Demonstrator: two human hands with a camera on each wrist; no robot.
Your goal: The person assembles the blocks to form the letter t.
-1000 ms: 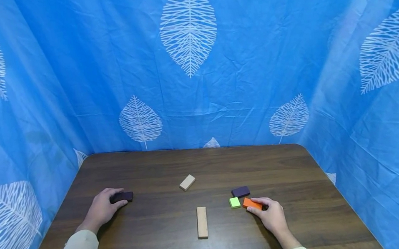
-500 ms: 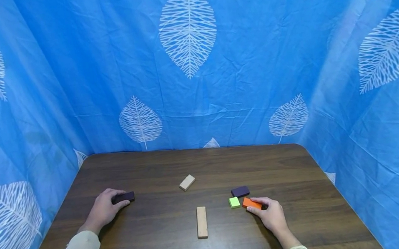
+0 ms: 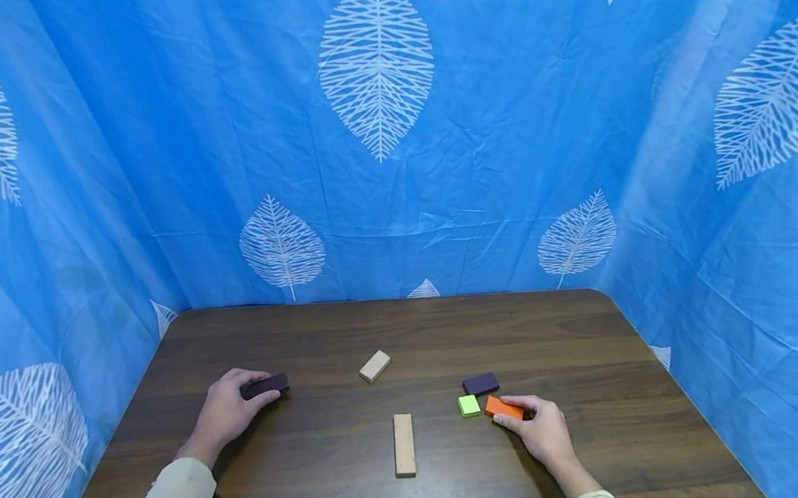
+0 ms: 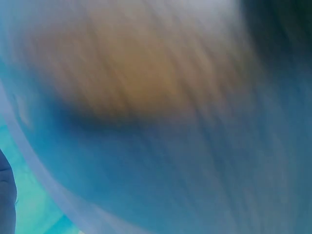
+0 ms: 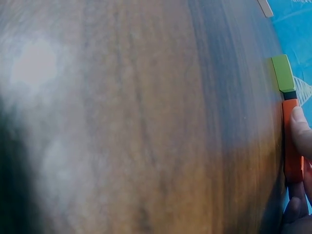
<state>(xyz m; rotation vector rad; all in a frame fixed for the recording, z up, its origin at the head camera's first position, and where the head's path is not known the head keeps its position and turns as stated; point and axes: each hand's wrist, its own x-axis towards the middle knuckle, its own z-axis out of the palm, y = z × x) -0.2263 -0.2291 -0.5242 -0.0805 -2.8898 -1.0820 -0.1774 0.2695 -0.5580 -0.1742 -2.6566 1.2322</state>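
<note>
On the left side of the table, my left hand point(image 3: 227, 410) grips a dark block point(image 3: 275, 384) between thumb and fingers. My right hand point(image 3: 546, 430) pinches an orange block point(image 3: 503, 408) at the right of centre; the thumb on its side also shows in the right wrist view. Just left of the orange block sits a small green block point(image 3: 468, 405). Behind these two lies a dark purple block point(image 3: 481, 384). The left wrist view is mostly blurred, and the held dark block cannot be made out there.
A long light wooden block point(image 3: 404, 445) lies mid-table, and a shorter pale block point(image 3: 374, 366) lies farther back. The brown table point(image 3: 307, 471) is bounded behind and at both sides by a blue leaf-patterned curtain point(image 3: 396, 224).
My left hand has moved right and slightly away from me, carrying the dark block. The right hand and the orange block have stayed in place.
</note>
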